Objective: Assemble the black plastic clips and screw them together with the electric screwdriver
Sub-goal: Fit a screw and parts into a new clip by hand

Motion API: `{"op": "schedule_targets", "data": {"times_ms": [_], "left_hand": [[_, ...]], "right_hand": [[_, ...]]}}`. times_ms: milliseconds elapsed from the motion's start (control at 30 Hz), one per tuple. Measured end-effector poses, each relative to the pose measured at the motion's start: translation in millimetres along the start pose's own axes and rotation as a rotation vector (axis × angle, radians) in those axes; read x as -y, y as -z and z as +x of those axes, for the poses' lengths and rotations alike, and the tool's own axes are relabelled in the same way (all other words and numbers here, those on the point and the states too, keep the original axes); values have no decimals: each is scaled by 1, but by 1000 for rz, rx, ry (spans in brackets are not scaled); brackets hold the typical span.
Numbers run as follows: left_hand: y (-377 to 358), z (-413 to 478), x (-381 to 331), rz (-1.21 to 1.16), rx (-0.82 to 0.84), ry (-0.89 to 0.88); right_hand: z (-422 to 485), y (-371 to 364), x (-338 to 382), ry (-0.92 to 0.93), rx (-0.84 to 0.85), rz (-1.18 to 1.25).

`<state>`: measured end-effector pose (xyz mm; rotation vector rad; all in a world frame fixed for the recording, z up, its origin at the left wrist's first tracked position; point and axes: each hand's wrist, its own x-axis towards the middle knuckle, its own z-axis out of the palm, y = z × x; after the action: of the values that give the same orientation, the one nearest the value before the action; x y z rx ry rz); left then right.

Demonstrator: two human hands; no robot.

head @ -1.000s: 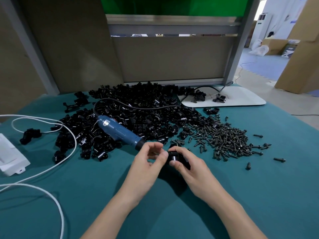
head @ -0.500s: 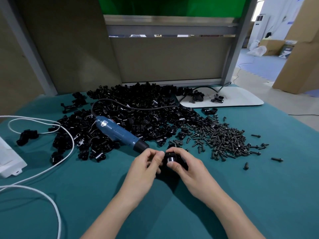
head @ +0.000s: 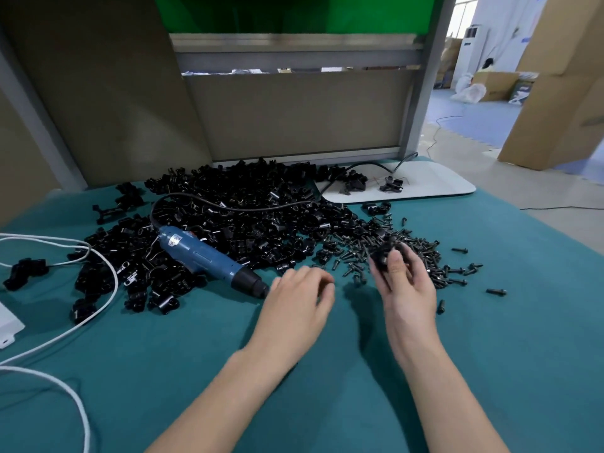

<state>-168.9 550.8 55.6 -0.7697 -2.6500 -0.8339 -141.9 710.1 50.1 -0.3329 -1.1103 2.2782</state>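
Reaches in from the near edge with both bare forearms across the teal desk (head: pixel 506 371). Holds the left hand (head: pixel 299 299) palm down, low over the cloth, just right of the black nose of the blue screwdriver (head: pixel 206 258). Fingers (head: pixel 322 284) there loosely curled and a little apart, closed on nothing; cannot tell whether they touch the desk.

Holds the right hand (head: pixel 407 289) higher, above the near left edge of the scattered screws (head: pixel 438 266), thumb side up, wrist bent a little inward. Grips one black clip (head: pixel 382 256) at the top of that hand, thumb laid across its front and fingers curled round behind it. Blurred here, so cannot tell the clip's exact shape or whether a screw sits in it.

Hands apart, a strip of bare desk between them.

Beyond them, a big pile of loose clips (head: pixel 248 217) against the back panel, touching the screws on its right. Screwdriver on its side at the pile's near edge, nose toward the left hand, black cord looping back over the pile. White cable (head: pixel 111 282) curving along the left of the desk.
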Motion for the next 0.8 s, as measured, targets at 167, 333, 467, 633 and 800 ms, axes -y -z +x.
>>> {"op": "schedule_targets", "data": {"times_ms": [167,333,467,633,800], "left_hand": [[-32,51,-28,327,140,-82],[-45,65,-35,417,270,-101],[-28,55,-34,-17,196,-13],[10,10,-8,-647,-63,175],[17,-26,11,-953,-240,345]], "right_hand": [[8,12,10,-117,-195,310],[11,15,9,-167,-195,397],[9,9,8,-251,-93,373],[1,-1,-4,-417,144,209],[-12,-10,-10,-559,418,32]]}}
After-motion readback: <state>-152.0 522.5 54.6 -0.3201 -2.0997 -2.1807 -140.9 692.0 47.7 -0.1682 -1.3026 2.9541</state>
